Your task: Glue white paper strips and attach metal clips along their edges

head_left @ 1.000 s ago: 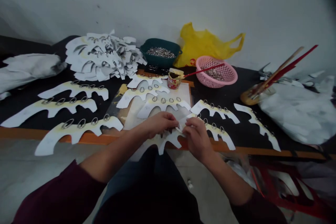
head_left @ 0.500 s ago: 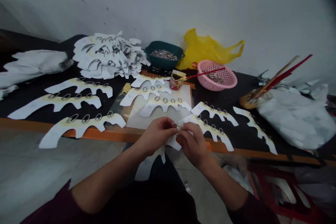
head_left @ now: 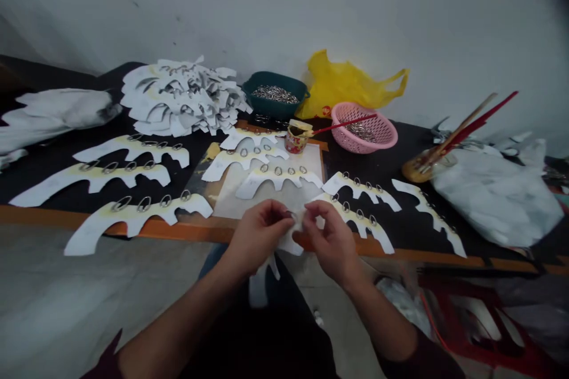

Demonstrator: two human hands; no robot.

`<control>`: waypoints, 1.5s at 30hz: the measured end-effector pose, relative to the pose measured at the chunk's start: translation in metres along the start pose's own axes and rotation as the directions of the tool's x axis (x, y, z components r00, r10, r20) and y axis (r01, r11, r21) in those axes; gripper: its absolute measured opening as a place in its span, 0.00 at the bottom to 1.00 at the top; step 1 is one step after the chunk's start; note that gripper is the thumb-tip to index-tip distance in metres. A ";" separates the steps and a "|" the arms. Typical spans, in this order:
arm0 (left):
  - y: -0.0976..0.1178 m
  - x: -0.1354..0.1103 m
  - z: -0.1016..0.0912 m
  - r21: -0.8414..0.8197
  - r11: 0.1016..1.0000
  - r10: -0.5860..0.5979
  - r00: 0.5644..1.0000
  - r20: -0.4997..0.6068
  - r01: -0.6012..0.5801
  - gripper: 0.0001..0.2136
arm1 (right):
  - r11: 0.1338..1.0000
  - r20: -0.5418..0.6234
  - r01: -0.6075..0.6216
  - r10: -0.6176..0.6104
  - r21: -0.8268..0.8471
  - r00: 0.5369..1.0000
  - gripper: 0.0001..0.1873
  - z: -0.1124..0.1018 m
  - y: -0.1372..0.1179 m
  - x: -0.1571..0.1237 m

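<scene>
My left hand (head_left: 260, 231) and my right hand (head_left: 329, 237) meet just in front of the table's orange edge (head_left: 186, 230). Both pinch a white cut-out piece (head_left: 262, 275) that hangs down over my lap. A small metal ring (head_left: 291, 214) shows between the fingertips. Similar white pieces with rows of metal rings (head_left: 278, 177) lie on the table right behind my hands.
A heap of white cut-outs (head_left: 182, 98) sits at the back left. A green basket (head_left: 274, 93) and a pink basket (head_left: 364, 127) hold metal rings. A small glue pot with a red brush (head_left: 297, 135), a yellow bag (head_left: 349, 84), and white cloth (head_left: 493, 192) lie nearby.
My hands have lifted the white piece off the table edge and drawn it toward me; it now hangs lower over my lap. The view shifted slightly.
</scene>
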State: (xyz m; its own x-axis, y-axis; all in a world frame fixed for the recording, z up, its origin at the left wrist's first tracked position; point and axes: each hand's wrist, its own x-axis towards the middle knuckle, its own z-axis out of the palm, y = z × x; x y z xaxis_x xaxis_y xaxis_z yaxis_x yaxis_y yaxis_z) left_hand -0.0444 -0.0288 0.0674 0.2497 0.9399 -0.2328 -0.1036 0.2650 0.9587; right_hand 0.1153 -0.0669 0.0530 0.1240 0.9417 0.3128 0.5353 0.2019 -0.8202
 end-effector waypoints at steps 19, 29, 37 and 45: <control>-0.001 -0.010 0.002 -0.079 0.991 -0.105 0.994 0.010 0.106 0.12 | 0.995 0.010 -0.023 0.022 0.094 1.000 0.10 0.018 -0.005 -0.012; -0.006 -0.015 -0.001 0.274 0.962 0.009 1.000 -0.014 -0.005 0.09 | 0.993 0.117 0.105 -0.098 -0.051 0.988 0.17 0.002 -0.016 -0.004; -0.009 -0.014 0.001 -0.176 0.967 -0.180 0.982 0.048 0.186 0.14 | 0.960 -0.052 -0.070 0.087 0.269 0.995 0.06 0.026 0.000 -0.028; -0.014 -0.019 -0.002 0.218 0.976 0.001 1.000 -0.009 0.001 0.09 | 0.997 0.092 0.068 -0.065 -0.029 0.994 0.18 0.009 -0.010 -0.016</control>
State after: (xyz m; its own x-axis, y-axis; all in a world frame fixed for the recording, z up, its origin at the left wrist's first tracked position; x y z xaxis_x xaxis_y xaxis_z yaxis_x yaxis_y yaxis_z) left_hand -0.0498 -0.0493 0.0582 0.2405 0.9422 -0.2332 0.1093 0.2124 0.9710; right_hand 0.1002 -0.0817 0.0521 0.0110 0.9473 0.3202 0.5666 0.2580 -0.7826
